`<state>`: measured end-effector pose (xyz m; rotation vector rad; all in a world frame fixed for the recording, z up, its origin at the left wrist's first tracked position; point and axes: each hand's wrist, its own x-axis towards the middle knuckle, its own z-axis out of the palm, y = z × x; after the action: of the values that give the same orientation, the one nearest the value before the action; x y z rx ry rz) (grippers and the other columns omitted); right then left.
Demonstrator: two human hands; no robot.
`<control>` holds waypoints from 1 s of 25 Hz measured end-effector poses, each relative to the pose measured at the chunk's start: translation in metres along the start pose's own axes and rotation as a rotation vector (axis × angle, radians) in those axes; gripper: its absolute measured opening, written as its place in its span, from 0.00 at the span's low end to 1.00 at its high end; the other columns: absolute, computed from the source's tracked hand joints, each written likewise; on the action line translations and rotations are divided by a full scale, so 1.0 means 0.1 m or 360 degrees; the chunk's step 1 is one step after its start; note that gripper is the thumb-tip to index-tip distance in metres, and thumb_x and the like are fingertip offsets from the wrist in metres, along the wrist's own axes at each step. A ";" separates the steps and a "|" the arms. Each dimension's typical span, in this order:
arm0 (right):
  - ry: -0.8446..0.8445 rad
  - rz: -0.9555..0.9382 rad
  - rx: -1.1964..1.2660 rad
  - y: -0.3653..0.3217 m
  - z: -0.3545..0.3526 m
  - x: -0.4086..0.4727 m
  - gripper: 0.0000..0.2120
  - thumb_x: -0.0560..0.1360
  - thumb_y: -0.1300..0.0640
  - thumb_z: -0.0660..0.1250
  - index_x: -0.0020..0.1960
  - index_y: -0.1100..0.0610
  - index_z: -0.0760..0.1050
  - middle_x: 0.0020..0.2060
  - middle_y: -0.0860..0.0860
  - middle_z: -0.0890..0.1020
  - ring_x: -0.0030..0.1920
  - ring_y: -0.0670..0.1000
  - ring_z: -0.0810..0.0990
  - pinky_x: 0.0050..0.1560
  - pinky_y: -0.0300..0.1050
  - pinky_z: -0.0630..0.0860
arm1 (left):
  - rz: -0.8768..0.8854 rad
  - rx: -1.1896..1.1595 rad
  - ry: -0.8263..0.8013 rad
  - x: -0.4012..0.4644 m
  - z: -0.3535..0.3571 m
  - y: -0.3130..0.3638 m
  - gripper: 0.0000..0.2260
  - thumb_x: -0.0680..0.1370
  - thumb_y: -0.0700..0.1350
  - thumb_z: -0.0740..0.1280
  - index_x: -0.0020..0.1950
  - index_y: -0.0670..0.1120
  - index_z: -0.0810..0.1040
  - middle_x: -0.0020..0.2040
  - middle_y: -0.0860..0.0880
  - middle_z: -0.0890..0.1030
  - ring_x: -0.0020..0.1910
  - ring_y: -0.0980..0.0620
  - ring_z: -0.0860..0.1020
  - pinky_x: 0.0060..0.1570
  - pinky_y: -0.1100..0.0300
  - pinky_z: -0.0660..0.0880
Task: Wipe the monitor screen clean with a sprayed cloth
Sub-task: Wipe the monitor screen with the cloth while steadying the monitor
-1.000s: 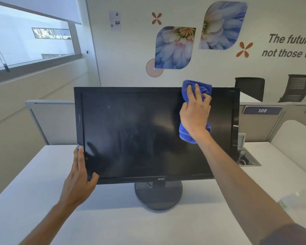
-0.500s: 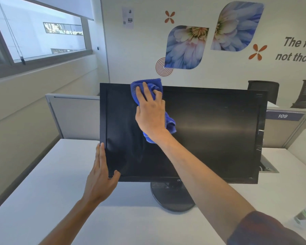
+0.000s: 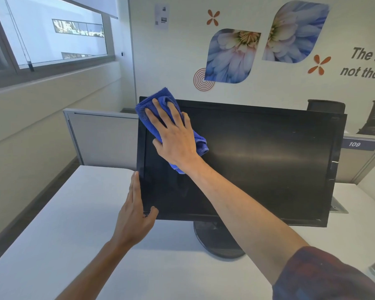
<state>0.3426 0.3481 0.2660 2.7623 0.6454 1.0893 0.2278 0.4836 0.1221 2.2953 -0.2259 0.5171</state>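
Your right hand (image 3: 175,137) presses the cloth (image 3: 158,109) flat-fingered into the screen's (image 3: 258,161) top-left corner. Your left hand (image 3: 134,215), fingers straight, braces the bezel so the monitor won't swivel.

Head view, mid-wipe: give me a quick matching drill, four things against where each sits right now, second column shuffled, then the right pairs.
Things:
1. blue cloth
2. left hand
3. right hand
4. round monitor stand

Places:
A. on the white desk, under the monitor
B. flat on the cloth, fingers spread
C. at the monitor's lower left corner, thumb on the front of the bezel
D. pressed on the screen's upper left corner, reaching over the top edge

Pairs: 1-D, 2-C, 3-B, 4-A
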 end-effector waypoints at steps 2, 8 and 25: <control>0.0022 0.0054 0.0025 0.09 0.00 -0.06 0.34 0.73 0.48 0.63 0.77 0.50 0.58 0.78 0.50 0.56 0.77 0.57 0.52 0.72 0.59 0.56 | -0.0021 -0.0015 -0.0001 0.00 -0.01 0.00 0.44 0.73 0.41 0.66 0.78 0.55 0.37 0.79 0.53 0.52 0.62 0.41 0.75 0.41 0.64 0.69; -0.0016 -0.0076 0.0167 0.20 0.10 -0.44 0.34 0.73 0.51 0.63 0.77 0.52 0.58 0.78 0.52 0.56 0.78 0.59 0.49 0.76 0.58 0.51 | -0.0108 -0.0096 -0.0031 -0.01 -0.03 0.05 0.44 0.74 0.40 0.66 0.77 0.57 0.38 0.77 0.50 0.60 0.57 0.44 0.77 0.44 0.61 0.71; -0.0116 -0.0446 0.0019 0.13 0.28 -1.09 0.29 0.76 0.51 0.60 0.77 0.48 0.58 0.78 0.50 0.55 0.78 0.56 0.50 0.75 0.57 0.52 | -0.0147 -0.0133 -0.0031 -0.04 -0.04 -0.04 0.43 0.74 0.32 0.62 0.76 0.57 0.39 0.79 0.51 0.56 0.66 0.41 0.73 0.54 0.60 0.70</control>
<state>0.2946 0.2920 0.1801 2.6026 0.9942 0.9233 0.2247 0.4893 0.1202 2.2187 -0.1471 0.4306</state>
